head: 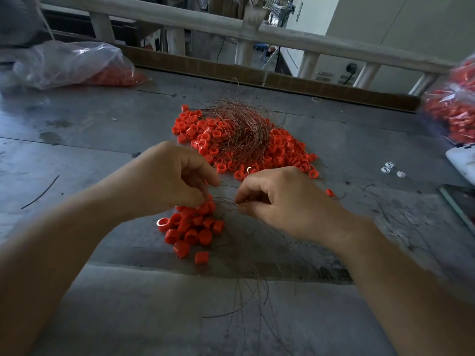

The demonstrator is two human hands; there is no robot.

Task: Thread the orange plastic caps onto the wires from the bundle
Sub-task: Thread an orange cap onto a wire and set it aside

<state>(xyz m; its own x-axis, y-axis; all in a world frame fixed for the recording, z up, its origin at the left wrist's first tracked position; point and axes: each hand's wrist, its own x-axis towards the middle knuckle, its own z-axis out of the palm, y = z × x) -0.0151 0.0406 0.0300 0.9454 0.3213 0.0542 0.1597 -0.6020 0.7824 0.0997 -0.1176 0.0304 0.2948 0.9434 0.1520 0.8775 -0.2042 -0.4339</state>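
Left hand (177, 179): fingers were curled down, pinching a small orange plastic cap (205, 207) at the top of the near cluster of caps (191, 231).
Right hand (279, 199): thumb and forefinger pinched thin copper-coloured wires (226, 201) just beside that cap.
Wire bundle (240, 127): tangled, it lay on the far pile of orange caps (203, 140), beyond both hands.
Grey metal table (77, 150): it carried both heaps.

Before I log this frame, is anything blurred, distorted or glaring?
Head view: the bag of caps at the right edge is smeared by blur; the railing bows from wide-angle distortion; one near cap shows a glint; the left hand and right hand are sharp.
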